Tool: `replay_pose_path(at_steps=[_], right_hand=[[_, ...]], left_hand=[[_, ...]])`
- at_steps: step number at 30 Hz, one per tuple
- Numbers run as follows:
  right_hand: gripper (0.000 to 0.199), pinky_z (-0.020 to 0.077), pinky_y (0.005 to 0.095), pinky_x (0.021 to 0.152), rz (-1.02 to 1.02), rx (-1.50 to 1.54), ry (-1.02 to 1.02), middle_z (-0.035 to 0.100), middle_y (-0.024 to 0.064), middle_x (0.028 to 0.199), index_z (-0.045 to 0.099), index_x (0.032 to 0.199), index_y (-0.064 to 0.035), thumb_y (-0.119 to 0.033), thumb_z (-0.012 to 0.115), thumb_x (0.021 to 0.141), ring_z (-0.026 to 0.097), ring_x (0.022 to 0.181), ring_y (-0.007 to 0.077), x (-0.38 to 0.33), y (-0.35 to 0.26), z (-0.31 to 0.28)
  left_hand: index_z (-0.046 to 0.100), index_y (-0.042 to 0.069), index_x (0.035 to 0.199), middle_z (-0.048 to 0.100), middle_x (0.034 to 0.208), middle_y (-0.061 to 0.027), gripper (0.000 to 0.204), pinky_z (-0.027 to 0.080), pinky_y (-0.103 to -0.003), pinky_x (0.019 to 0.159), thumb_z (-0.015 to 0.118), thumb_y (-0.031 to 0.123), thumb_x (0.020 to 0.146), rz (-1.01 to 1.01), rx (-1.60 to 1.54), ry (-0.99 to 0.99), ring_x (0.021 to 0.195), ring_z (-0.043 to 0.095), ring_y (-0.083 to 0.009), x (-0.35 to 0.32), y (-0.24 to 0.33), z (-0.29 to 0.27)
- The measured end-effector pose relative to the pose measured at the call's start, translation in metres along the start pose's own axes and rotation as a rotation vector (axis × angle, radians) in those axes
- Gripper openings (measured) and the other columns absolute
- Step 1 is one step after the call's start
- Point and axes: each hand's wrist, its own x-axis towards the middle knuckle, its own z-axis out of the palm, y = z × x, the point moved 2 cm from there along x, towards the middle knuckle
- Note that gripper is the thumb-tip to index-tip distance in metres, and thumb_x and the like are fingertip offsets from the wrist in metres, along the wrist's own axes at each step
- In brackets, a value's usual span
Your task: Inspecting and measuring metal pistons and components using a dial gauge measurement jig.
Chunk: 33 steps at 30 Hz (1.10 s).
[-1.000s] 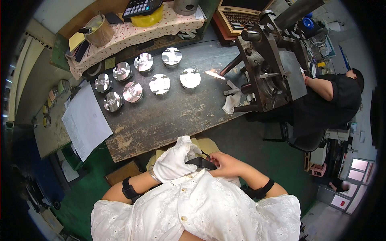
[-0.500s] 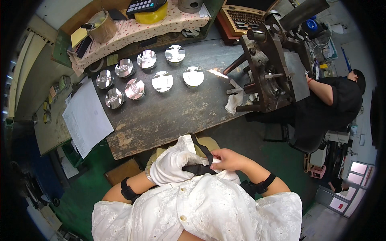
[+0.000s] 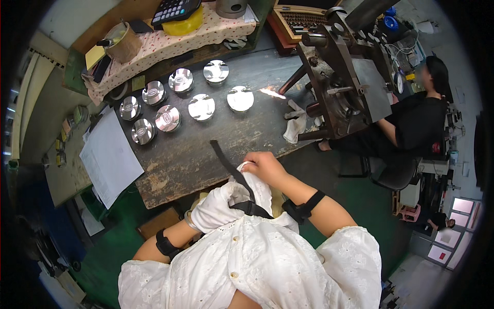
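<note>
- Right hand (image 3: 265,167) bare, fingers (image 3: 251,160) pinching shut on the cuff of a white glove (image 3: 254,185), tugging it near the counter's front edge.
- Left hand (image 3: 216,208) already gloved in white, curled fingers closing around a black strap (image 3: 234,172) that is trailing up onto the counter (image 3: 206,154).
- Strap crossing the glove right where the pinch is working; likely snagging in the cuff or getting dragged along if pulled carelessly.
- Loose strap end lying on the worn counter top, near the row of parts; possibly sweeping into them on a sharp tug.
- Round shiny metal parts (image 3: 200,107) sitting in two rows further back, well apart from both hands.
- White paper sheets (image 3: 108,157) hanging over the counter's left side, sliding off being a risk if brushed.
- Crumpled rag (image 3: 296,126) lying beside a heavy dark machine (image 3: 342,77) at the right end.
- Another person in black (image 3: 417,118) sitting behind the machine, clear of the hands.
</note>
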Motion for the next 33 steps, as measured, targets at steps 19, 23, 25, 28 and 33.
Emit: replay_pose_path(at_steps=[19, 23, 25, 28, 33], right_hand=[[0.024, 0.0494, 0.0271, 0.058, 0.832, 1.043, -0.062, 0.063, 0.0006, 0.081, 0.056, 0.097, -0.0099, -0.031, 0.045, 0.098, 0.059, 0.065, 0.0103, -0.082, 0.062, 0.010], [0.029, 0.0494, 0.0300, 0.058, 0.701, 0.810, 0.099, 0.062, 0.0025, 0.079, 0.056, 0.091, -0.0066, -0.032, 0.044, 0.098, 0.059, 0.065, 0.0121, -0.085, 0.141, 0.036], [0.030, 0.0488, 0.0291, 0.058, 0.655, 0.786, 0.103, 0.061, 0.0018, 0.078, 0.057, 0.091, -0.0067, -0.034, 0.046, 0.097, 0.058, 0.065, 0.0113, -0.089, 0.145, 0.044], [0.032, 0.0476, 0.0271, 0.059, 0.738, 0.836, -0.001, 0.060, 0.0002, 0.078, 0.059, 0.091, -0.0073, -0.038, 0.050, 0.095, 0.056, 0.066, 0.0097, -0.092, 0.115, 0.031], [0.029, 0.0480, 0.0256, 0.060, 1.007, 0.904, -0.472, 0.060, -0.0011, 0.078, 0.061, 0.093, -0.0095, -0.038, 0.056, 0.092, 0.055, 0.066, 0.0080, -0.114, 0.071, 0.003]], left_hand=[[0.050, -0.005, 0.105, 0.060, 0.108, -0.0123, 0.040, 0.047, -0.029, 0.091, 0.067, -0.005, 0.069, -0.052, -0.158, 0.021, 0.101, 0.059, -0.0183, -0.002, -0.004, 0.004], [0.047, -0.005, 0.105, 0.059, 0.107, -0.0128, 0.040, 0.046, -0.030, 0.093, 0.064, -0.010, 0.069, -0.098, -0.034, -0.031, 0.104, 0.058, -0.0194, 0.003, 0.022, 0.010], [0.048, -0.005, 0.104, 0.060, 0.107, -0.0128, 0.039, 0.046, -0.031, 0.093, 0.063, -0.011, 0.069, -0.102, 0.005, -0.037, 0.104, 0.058, -0.0196, 0.005, 0.015, 0.011], [0.057, 0.004, 0.098, 0.059, 0.078, -0.0008, 0.042, 0.044, -0.023, 0.064, 0.076, 0.011, 0.061, 0.051, -0.062, 0.146, 0.068, 0.052, -0.0083, 0.006, -0.017, 0.008], [0.057, 0.004, 0.099, 0.059, 0.078, 0.0006, 0.040, 0.043, -0.022, 0.063, 0.070, 0.005, 0.061, -0.031, 0.062, 0.200, 0.067, 0.050, -0.0076, 0.009, -0.016, 0.003]])
